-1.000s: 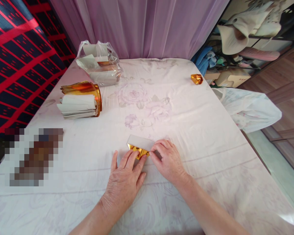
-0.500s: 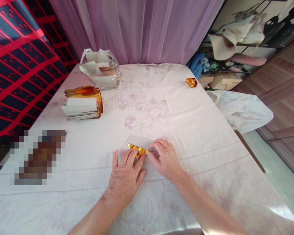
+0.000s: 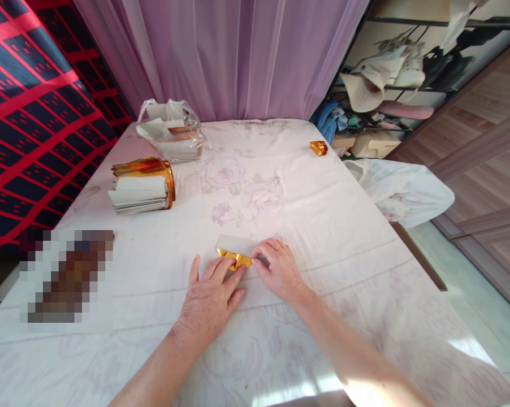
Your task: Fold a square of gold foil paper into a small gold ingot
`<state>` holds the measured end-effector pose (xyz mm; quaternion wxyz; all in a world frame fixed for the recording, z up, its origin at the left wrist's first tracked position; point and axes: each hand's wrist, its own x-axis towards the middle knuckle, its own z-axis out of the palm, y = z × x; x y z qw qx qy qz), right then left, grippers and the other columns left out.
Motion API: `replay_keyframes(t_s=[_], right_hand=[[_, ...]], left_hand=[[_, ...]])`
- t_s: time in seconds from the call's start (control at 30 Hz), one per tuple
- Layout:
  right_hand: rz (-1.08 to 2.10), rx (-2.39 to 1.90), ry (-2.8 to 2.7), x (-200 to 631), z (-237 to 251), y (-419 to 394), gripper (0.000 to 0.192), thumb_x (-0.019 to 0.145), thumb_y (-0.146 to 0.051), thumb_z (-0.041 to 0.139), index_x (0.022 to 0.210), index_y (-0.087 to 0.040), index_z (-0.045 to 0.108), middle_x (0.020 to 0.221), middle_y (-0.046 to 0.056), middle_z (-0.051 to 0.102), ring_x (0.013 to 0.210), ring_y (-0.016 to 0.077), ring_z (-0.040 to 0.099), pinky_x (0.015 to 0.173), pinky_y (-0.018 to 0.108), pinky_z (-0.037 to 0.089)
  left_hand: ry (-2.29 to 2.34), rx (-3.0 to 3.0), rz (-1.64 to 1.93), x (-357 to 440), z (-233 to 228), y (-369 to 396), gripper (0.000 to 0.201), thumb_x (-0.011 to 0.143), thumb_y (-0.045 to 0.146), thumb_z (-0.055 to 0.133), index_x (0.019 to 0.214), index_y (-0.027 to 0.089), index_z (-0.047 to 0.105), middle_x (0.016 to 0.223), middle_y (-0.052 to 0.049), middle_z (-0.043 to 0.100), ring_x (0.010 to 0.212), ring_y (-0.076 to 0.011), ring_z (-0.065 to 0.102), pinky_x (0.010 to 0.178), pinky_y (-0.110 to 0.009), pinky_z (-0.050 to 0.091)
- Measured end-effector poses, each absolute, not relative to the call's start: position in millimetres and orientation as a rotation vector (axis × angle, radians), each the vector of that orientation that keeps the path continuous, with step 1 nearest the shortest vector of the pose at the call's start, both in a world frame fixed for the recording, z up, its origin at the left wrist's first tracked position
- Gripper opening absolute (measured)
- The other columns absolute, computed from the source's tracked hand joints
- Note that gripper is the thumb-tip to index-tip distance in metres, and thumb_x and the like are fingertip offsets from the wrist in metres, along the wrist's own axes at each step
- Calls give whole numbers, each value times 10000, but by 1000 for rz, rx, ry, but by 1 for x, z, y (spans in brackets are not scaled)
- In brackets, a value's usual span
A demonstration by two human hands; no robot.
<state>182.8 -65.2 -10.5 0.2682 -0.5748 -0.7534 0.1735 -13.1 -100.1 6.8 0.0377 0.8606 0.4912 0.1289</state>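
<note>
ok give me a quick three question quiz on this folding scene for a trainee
1. True or false: both hands press the gold foil paper flat on the table.
2. What lies by the table's far right edge? A) scissors B) a folded gold piece C) a cup
3. Which side of the sheet faces up at its far part?

Key:
1. True: left hand, right hand.
2. B.
3. The white side.

paper stack [image 3: 141, 192] left (on table [image 3: 323, 226]) | bag [image 3: 172, 130] behind it
</note>
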Motion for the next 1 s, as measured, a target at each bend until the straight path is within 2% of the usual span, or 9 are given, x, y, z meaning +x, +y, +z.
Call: replay_keyframes(t_s=[0.3, 0.53, 0.67, 1.0], right_hand=[[480, -1552, -2034, 183, -11, -63, 106, 816, -116, 630, 842, -218, 639, 926, 18, 646, 925, 200, 579, 811, 332, 386], [339, -1607, -2039, 176, -12, -66, 64, 803, -209, 683, 838, -221, 630, 921, 28, 638, 925, 212, 566, 800, 338, 384], [252, -1708, -1997, 167, -11, -66, 161, 786, -340, 733, 807, -227, 621, 901, 34, 631, 915, 224, 555, 794, 349, 382], [196, -1840, -1946, 158, -9, -65, 175, 776, -359, 740, 789, -232, 621, 891, 38, 641, 908, 238, 568, 764, 353, 364]], left_hand=[[1315, 2804, 511, -29, 0, -91, 297, 988, 359, 484, 1204, 279, 671, 1251, -27, 679, 1155, -197, 605, 1217, -486, 52], [1250, 2865, 497, -33, -1, -87, 297, 987, 325, 475, 1205, 252, 663, 1236, -52, 677, 1141, -208, 612, 1198, -512, 149], [1258, 2827, 465, -31, 1, -86, 299, 965, 292, 498, 1222, 259, 647, 1219, -51, 675, 1114, -212, 620, 1182, -527, 193], [1274, 2776, 472, -30, 0, -88, 313, 944, 262, 512, 1230, 251, 638, 1230, -55, 665, 1123, -220, 613, 1179, -557, 174]])
